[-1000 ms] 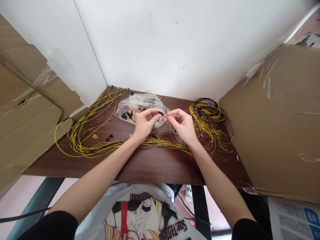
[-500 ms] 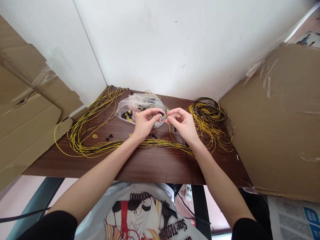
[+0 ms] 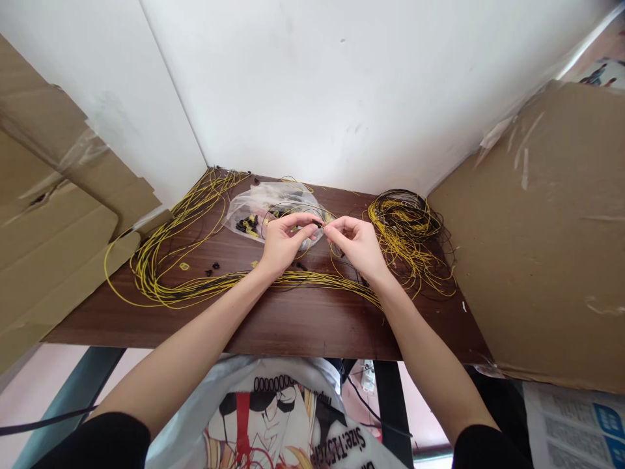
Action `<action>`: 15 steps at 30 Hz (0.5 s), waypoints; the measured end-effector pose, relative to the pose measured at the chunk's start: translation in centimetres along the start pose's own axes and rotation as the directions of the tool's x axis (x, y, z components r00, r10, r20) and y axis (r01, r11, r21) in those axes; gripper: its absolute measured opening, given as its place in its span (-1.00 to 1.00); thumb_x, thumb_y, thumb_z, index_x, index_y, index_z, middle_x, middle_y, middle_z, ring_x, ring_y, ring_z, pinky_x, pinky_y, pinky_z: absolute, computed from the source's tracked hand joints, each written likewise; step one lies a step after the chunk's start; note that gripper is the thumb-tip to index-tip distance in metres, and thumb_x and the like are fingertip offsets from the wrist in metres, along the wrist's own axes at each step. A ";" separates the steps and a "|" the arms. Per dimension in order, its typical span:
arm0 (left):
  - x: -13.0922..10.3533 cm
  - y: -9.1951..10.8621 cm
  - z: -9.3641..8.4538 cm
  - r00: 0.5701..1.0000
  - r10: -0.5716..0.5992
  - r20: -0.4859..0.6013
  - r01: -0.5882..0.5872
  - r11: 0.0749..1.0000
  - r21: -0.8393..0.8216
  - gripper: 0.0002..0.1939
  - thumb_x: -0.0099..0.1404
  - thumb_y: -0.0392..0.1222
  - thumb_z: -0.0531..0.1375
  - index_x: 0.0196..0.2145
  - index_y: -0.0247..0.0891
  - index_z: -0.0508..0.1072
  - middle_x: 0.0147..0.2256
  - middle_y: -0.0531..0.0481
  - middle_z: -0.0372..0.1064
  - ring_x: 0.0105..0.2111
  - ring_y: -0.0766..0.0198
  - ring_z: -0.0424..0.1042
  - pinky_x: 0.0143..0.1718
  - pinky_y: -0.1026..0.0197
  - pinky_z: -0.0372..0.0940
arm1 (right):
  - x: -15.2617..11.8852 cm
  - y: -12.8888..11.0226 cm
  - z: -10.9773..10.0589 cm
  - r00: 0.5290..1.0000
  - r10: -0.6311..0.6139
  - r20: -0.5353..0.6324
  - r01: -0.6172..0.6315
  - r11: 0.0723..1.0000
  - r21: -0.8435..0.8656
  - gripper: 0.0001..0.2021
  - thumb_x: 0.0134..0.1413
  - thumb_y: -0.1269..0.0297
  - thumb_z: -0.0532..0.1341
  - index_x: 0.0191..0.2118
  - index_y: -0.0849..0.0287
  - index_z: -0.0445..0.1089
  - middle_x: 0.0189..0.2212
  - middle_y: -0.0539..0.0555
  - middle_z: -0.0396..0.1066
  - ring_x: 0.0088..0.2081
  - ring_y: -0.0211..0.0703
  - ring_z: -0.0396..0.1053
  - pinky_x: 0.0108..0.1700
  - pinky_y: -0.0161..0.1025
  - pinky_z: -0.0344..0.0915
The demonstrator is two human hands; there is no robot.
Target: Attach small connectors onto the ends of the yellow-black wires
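My left hand (image 3: pixel 286 241) pinches a small black connector housing (image 3: pixel 317 224) between thumb and fingertips. Close against it, my right hand (image 3: pixel 352 242) has thumb and forefinger pressed together on a thin wire at the housing's end. Both hands are raised over the table, in front of a clear plastic bag (image 3: pixel 239 210) that holds black and yellow small parts. A long bundle of yellow and black wires (image 3: pixel 161 280) curves along the left and passes below my hands. The wire's tip is hidden by my fingers.
A coiled heap of yellow and black wire (image 3: pixel 407 218) lies at the right of the brown table (image 3: pixel 293 326). Loose black pieces (image 3: pixel 212 268) and a yellow piece (image 3: pixel 184 266) are scattered at left. Cardboard sheets (image 3: pixel 537 247) flank both sides, with a white wall (image 3: pixel 303 98) behind.
My right fingers have closed in tighter and sit slightly nearer the black housing. My left hand stays almost where it was.
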State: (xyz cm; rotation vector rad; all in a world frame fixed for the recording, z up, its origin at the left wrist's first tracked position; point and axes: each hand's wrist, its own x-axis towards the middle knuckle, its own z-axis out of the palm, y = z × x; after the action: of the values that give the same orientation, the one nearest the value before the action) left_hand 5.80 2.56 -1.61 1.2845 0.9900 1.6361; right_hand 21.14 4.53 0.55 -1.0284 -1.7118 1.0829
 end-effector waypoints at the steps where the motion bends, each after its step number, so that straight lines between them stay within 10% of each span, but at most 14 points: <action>1: 0.0 0.0 0.0 1.000 -0.002 0.000 0.002 1.000 -0.002 -0.86 0.06 -0.25 0.30 -0.37 -0.32 0.56 -0.37 -0.03 0.50 -0.46 0.34 0.42 -0.38 0.25 0.37 | 0.0 0.0 0.0 1.000 -0.001 -0.009 0.001 1.000 -0.010 -0.78 -0.01 0.15 0.25 -0.46 0.23 0.41 -0.57 -0.01 0.37 -0.54 -0.34 0.24 -0.46 -0.33 0.16; 15: -0.7 -0.7 0.6 0.999 0.000 -0.050 -0.003 0.999 -0.047 -0.85 0.06 -0.25 0.30 -0.36 -0.31 0.58 -0.39 -0.01 0.52 -0.48 0.35 0.46 -0.33 0.27 0.41 | -0.2 0.7 1.6 0.996 0.049 -0.076 -0.037 0.987 0.156 -0.79 -0.03 0.18 0.26 -0.47 0.24 0.41 -0.56 0.02 0.41 -0.53 -0.35 0.28 -0.43 -0.35 0.21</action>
State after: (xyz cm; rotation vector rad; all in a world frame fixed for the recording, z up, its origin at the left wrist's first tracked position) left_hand 6.61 2.21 -2.42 1.2188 0.9744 1.6899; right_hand 19.84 4.12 -0.64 -1.0005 -1.5235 1.1671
